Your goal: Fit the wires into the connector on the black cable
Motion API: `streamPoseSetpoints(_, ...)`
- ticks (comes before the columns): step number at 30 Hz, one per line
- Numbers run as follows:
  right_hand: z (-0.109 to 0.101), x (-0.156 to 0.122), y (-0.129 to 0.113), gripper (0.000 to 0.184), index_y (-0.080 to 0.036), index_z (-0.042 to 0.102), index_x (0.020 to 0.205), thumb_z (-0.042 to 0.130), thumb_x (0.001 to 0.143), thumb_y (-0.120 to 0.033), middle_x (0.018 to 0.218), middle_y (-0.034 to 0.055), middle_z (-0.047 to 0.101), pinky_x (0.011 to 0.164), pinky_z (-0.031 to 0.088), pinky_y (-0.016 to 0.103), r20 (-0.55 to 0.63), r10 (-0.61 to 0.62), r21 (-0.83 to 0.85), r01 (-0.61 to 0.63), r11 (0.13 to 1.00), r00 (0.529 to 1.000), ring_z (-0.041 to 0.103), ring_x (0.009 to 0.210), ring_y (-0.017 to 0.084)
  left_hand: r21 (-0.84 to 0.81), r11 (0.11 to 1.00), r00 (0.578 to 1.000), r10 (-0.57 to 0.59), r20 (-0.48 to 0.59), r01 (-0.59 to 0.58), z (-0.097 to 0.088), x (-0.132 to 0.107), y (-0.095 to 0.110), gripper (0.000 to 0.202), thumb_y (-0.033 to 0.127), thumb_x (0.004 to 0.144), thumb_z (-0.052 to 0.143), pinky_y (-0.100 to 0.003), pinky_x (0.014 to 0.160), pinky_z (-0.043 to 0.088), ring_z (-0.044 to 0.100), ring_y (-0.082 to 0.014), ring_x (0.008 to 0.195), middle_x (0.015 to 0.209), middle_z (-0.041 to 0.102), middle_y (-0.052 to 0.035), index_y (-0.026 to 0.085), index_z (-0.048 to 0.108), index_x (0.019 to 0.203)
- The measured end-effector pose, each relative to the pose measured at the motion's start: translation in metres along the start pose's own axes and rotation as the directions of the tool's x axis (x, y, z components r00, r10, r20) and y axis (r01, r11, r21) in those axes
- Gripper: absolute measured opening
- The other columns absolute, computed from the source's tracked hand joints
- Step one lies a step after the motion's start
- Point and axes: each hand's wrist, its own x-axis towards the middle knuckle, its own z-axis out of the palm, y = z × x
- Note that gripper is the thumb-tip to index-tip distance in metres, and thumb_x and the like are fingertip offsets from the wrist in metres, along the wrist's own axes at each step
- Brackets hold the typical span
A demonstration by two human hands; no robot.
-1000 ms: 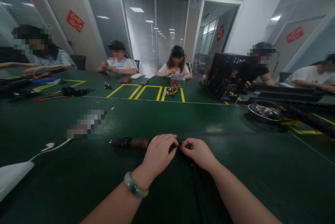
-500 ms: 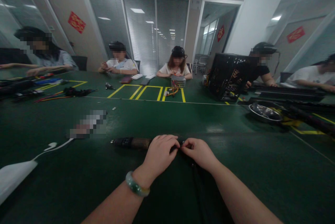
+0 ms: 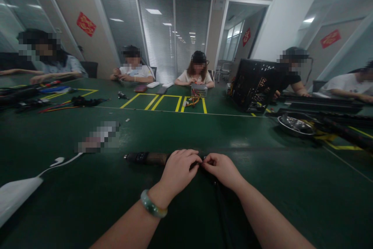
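A dark electric screwdriver (image 3: 155, 159) lies across the green table with its metal tip to the left. My left hand (image 3: 182, 169) is closed over its rear part, fingers curled down around it. Close by, at the screwdriver's tail end, my right hand (image 3: 223, 169) is pinched, thumb against fingertips. Whatever those fingertips hold is dark, small and mostly hidden. The fingers of both hands nearly meet there. A black cord (image 3: 221, 206) runs from under my right hand towards the table's near edge. On my left wrist sits a green bangle.
A blurred-out flat object (image 3: 99, 138) with a white cable lies at left, near a white item (image 3: 17, 198). A metal bowl (image 3: 295, 125) and a black computer case (image 3: 252, 86) stand at right. Loose wires (image 3: 78, 102) lie far left. Several people sit around the table.
The view has shifted very slightly. Both hands stay at the screwdriver's tail end with almost the same grip.
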Motion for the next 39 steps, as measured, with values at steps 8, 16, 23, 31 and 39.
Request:
streamPoseSetpoints(8,-0.0002,-0.0003,-0.0024,0.018,-0.019,0.069,0.079,0.058,0.081,-0.032,0.073,0.0,0.069,0.055,0.037,0.021,-0.004,0.023,-0.002,-0.023,1.0,1.0,0.059,0.063,0.013,-0.003,0.999,0.999,-0.032,-0.022,0.032,0.0031,-0.0009,-0.0016,0.013,0.023,0.083,0.057,-0.041,0.092,0.04,0.056,-0.0217,0.104,0.113,0.062,-0.0022,0.023,0.06,0.096)
streamPoseSetpoints(16,0.0005,0.0004,-0.0002,0.018,-0.019,0.07,0.08,0.057,0.081,-0.032,0.075,0.0006,0.07,0.059,0.039,0.021,-0.005,0.003,0.0,-0.003,1.0,1.0,0.06,0.066,0.014,-0.01,1.0,1.0,-0.013,0.007,0.013,0.0,-0.0009,-0.0004,0.015,0.023,0.085,0.056,-0.041,0.093,0.038,0.055,-0.0211,0.106,0.112,0.062,0.0006,0.027,0.062,0.097)
streamPoseSetpoints(23,-0.0007,-0.0002,-0.0017,0.018,-0.019,0.07,0.08,0.057,0.081,-0.032,0.075,0.0005,0.069,0.057,0.038,0.021,0.005,0.011,-0.001,-0.011,1.0,1.0,0.06,0.065,0.014,-0.017,1.0,1.0,-0.022,-0.016,0.022,0.0003,-0.001,0.0002,0.012,0.021,0.084,0.056,-0.04,0.091,0.039,0.056,-0.0211,0.103,0.108,0.063,-0.0008,0.024,0.06,0.094)
streamPoseSetpoints(31,0.0006,0.0002,0.0,0.018,-0.019,0.069,0.08,0.058,0.081,-0.032,0.076,0.0003,0.07,0.058,0.039,0.021,-0.003,0.008,0.01,-0.008,1.0,1.0,0.061,0.067,0.014,-0.015,1.0,1.0,-0.021,0.0,0.021,-0.0036,0.0003,0.003,0.016,0.017,0.082,0.055,-0.039,0.09,0.039,0.056,-0.0207,0.101,0.105,0.064,-0.0001,0.025,0.06,0.094)
streamPoseSetpoints(39,-0.0009,-0.0007,-0.0035,0.018,-0.02,0.069,0.079,0.057,0.081,-0.033,0.074,-0.0006,0.069,0.056,0.038,0.021,0.006,0.023,0.01,-0.023,1.0,1.0,0.061,0.065,0.014,-0.01,0.999,1.0,-0.031,0.003,0.031,-0.0017,-0.0001,0.0016,0.02,0.013,0.079,0.054,-0.039,0.09,0.04,0.057,-0.0213,0.099,0.103,0.064,-0.0015,0.024,0.06,0.095)
